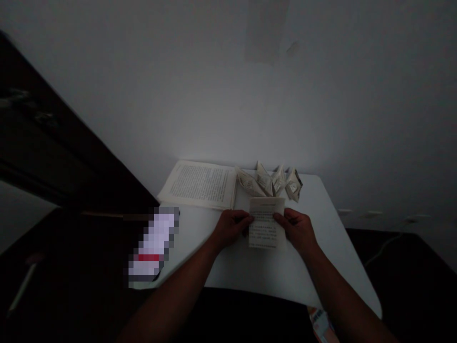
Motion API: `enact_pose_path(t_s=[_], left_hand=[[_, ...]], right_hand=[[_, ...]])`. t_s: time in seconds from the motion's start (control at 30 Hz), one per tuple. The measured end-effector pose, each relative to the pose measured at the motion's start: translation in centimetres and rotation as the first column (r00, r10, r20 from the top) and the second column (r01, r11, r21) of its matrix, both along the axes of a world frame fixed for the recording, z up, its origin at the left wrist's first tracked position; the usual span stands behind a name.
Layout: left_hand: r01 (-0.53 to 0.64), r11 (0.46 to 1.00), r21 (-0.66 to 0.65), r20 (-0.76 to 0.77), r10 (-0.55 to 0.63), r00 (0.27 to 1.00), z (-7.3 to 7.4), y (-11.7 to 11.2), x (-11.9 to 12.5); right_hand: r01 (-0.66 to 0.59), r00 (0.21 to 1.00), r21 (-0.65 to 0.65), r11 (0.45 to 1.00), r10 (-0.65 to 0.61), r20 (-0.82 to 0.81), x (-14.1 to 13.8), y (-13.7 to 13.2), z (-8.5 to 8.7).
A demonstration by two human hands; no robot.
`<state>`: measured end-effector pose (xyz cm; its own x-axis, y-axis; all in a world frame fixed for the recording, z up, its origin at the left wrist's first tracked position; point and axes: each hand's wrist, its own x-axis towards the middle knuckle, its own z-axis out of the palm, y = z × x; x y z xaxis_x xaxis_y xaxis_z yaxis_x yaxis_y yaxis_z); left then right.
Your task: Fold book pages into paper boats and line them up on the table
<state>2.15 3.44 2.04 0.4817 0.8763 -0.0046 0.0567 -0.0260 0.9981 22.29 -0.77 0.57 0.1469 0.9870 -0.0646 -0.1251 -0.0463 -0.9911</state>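
Observation:
A folded sheet of printed paper (264,223) lies upright on the white table (257,271). My left hand (231,227) pinches its left edge, fingers closed on it. My right hand (297,228) grips its right edge the same way. Just behind the sheet, several folded paper shapes (271,182) made of printed pages stand in a row near the wall.
An open book (200,184) lies at the table's back left corner. A blurred, pixelated object (153,245) sits at the table's left edge. A dark piece of furniture (53,143) stands to the left. The white wall is close behind the table.

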Motion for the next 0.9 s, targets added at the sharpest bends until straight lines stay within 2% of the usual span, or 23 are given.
enact_pose_path(t_s=[0.3, 0.47, 0.67, 0.9], left_hand=[[0.027, 0.995, -0.097, 0.058, -0.021, 0.998, -0.44, -0.22, 0.4], [0.029, 0.997, -0.075, 0.059, -0.024, 0.998, -0.34, -0.1, 0.13], [-0.007, 0.999, 0.04, 0.035, 0.006, 0.999, -0.43, -0.01, 0.03], [-0.041, 0.999, 0.017, 0.072, 0.04, 0.997, -0.67, -0.03, 0.09]], right_hand=[[0.067, 0.995, -0.014, 0.998, -0.065, 0.069, -0.05, -0.16, -0.07], [0.026, 0.999, -0.009, 1.0, -0.025, 0.04, -0.14, -0.19, 0.0], [0.016, 0.999, -0.011, 1.0, -0.016, 0.044, -0.33, -0.19, 0.45], [-0.039, 0.999, -0.024, 0.999, 0.038, -0.006, -0.3, -0.23, 0.34]])
